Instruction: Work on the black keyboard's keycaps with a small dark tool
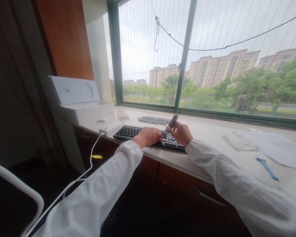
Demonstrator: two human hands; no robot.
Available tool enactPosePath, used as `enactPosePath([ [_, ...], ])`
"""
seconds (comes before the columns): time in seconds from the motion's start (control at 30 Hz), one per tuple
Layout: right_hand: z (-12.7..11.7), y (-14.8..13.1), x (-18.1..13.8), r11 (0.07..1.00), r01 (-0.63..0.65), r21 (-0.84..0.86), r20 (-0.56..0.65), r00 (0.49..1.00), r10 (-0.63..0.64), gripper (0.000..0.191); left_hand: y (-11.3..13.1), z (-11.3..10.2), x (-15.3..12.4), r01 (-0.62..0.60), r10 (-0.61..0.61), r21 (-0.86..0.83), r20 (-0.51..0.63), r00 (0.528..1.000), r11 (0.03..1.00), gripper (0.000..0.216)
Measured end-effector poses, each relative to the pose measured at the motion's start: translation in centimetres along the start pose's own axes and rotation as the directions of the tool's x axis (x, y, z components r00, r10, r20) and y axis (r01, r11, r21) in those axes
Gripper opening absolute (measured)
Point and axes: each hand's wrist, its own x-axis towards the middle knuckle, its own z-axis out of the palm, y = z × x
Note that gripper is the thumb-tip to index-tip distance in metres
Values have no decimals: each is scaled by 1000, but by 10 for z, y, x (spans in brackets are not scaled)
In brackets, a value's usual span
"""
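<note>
A black keyboard lies along the front edge of the windowsill counter. My left hand rests on its middle, fingers bent together against the keys and front edge; the fingertips are partly hidden. Over the keyboard's right part, my right hand is closed around a dark grey stick-shaped tool, tilted with its lower end toward the keys. Its exact kind is too blurred to make out. Just behind the keyboard, rows of loose dark keycaps are laid out on the counter.
An open white box stands at the left end of the counter. Near it lies a white power strip, its cable hanging down with a yellow tag. On the right are papers, a clear plastic bag and a blue plastic tool.
</note>
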Motion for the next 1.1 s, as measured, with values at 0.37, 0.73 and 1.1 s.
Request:
enactPosePath([
  [0.37,3,9,3,998,-58,21,-28,998,59,25,8,3,5,-29,31,46,-47,998,999,25],
  [0.73,-8,11,7,992,91,91,125,987,-102,25,12,14,-2,-16,23,93,-78,997,996,28],
  [1.1,-6,12,3,994,106,3,161,981,-105,26,9,-5,-5,95,-92,17,-155,984,995,27],
])
